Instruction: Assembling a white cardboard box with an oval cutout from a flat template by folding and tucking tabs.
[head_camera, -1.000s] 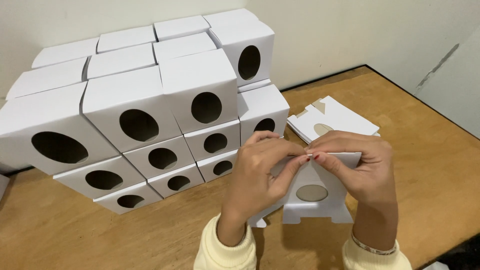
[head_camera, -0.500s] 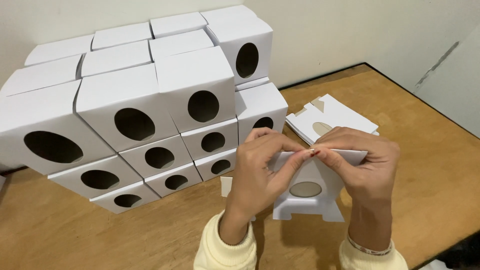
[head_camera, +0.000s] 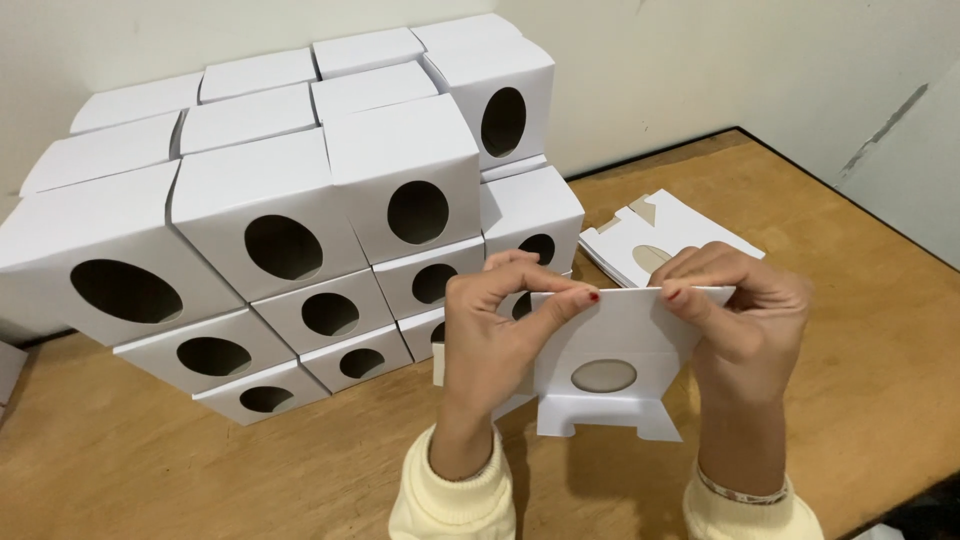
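Observation:
A flat white cardboard box blank (head_camera: 612, 350) with an oval hole is held upright above the wooden table (head_camera: 860, 380). My left hand (head_camera: 495, 335) pinches its top edge at the left, thumb and forefinger together. At the right end of the same edge my right hand (head_camera: 745, 320) grips it. The blank's bottom flaps hang just over the tabletop.
A stack of assembled white boxes with oval holes (head_camera: 300, 220) fills the table's left and back, against the wall. A small pile of flat white blanks (head_camera: 655, 240) lies behind my right hand. The table's right edge runs diagonally at the right.
Both hands have moved apart along the blank's top edge, and the blank looks wider and flatter between them. The view has shifted slightly.

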